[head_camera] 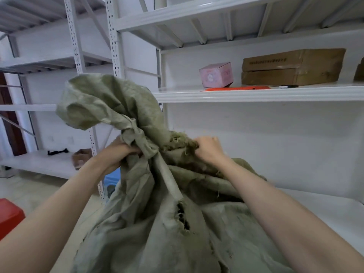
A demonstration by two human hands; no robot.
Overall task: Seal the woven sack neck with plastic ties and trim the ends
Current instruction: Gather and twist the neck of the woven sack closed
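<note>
From my remote seat I saw the woven sack (157, 239), olive-green and creased, filling the lower middle of the head view between both forearms, in front of the white shelving (256, 94). I could not tell what it stood on. Its gathered neck (146, 147) was bunched at the centre, and loose fabric rose above it to the left.

The left hand (118, 152) gripped the bunched cloth just left of the neck, with fingers curled into the folds. The right hand (208, 148) clutched the frayed rim of the mouth just right of the neck, with fingers curled tight and loose threads poking out beside them. A ragged tear (183, 215) gaped in the sack wall below the neck.

On the shelf behind stood a pink box (215, 74) and, to its right, a brown cardboard carton (291, 67), the two apart. A red object (9, 215) sat at the left edge on the floor
</note>
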